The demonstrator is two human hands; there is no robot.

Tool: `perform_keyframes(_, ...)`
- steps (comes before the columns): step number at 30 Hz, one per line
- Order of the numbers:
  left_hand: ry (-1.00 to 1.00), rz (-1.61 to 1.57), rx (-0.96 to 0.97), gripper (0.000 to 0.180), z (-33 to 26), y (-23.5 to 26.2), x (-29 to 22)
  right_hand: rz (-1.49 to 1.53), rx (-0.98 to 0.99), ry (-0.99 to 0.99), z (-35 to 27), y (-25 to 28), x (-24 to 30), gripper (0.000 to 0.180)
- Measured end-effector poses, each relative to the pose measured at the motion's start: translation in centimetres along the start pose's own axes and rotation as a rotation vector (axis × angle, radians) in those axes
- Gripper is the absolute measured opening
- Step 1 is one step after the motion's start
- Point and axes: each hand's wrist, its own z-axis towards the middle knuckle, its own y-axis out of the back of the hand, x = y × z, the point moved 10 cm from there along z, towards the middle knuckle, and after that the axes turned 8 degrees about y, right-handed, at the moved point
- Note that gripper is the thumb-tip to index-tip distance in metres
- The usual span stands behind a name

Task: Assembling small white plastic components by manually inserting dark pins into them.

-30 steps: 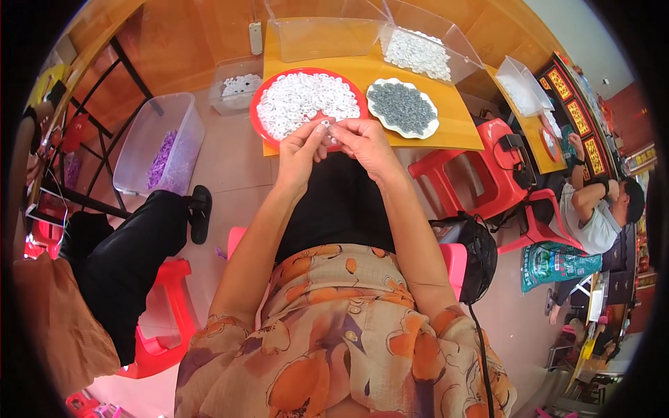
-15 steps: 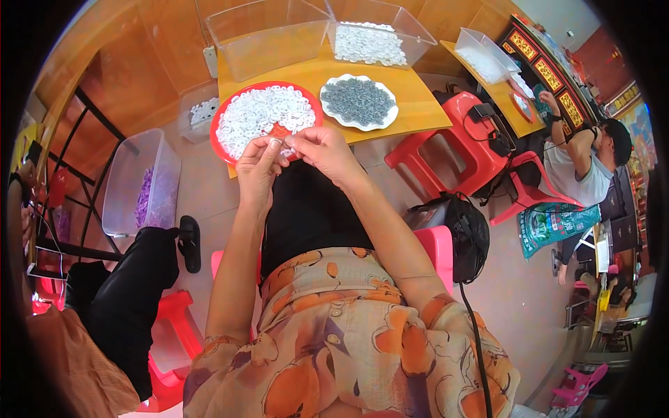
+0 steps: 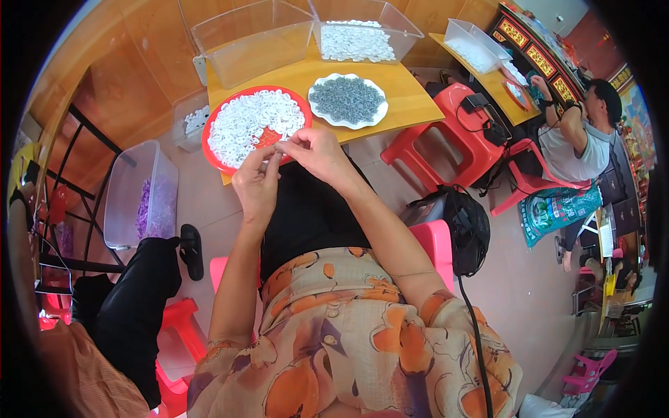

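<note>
My left hand [image 3: 256, 185] and my right hand [image 3: 322, 157] meet fingertip to fingertip over the near edge of a red plate [image 3: 306, 109]. Both are closed in a pinch. Whatever sits between the fingertips is too small and covered to make out. Small white ring-like pieces [image 3: 244, 124] heap the plate, leaving a patch of its red, patterned bottom [image 3: 267, 138] bare near my fingers. Just right of it stands a white scalloped plate [image 3: 382, 109] full of small grey pieces [image 3: 346, 99].
Two clear bins stand at the back of the wooden table [image 3: 411, 104], one holding white pieces [image 3: 357, 42]. A clear tub [image 3: 118, 202] with purple pieces is on the left floor. Red stools [image 3: 446, 132] and a black bag [image 3: 468, 230] lie right. People sit on both sides.
The view has shifted slightly, so the table sits a little further left. My hands stay pinched together, the fingers rearranged; a whitish spot between the fingertips earlier is now hidden.
</note>
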Motion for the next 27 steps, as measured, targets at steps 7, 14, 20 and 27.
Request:
perform_keyframes(7, 0.139, -0.385, 0.148, 0.013, 0.6, -0.9, 1.8, 0.631, 0.177, -0.393, -1.4, -2.4, -1.4, 0.033)
perform_keyframes(14, 0.217, -0.623, 0.183, 0.027, -0.5, -2.6, 1.9, 0.896, 0.092, -0.533, -2.2, -3.6, -2.2, 0.03)
perform_keyframes(20, 0.353, -0.744, 0.208, 0.033, -0.6, -2.9, 3.4, 0.886, 0.061, -0.471, -2.2, -3.8, -1.1, 0.032)
perform_keyframes(27, 0.425, -0.842, 0.151, 0.032, -0.5, -3.0, 4.3, 0.676, -0.027, -0.249, -1.1, -2.9, 0.8, 0.035)
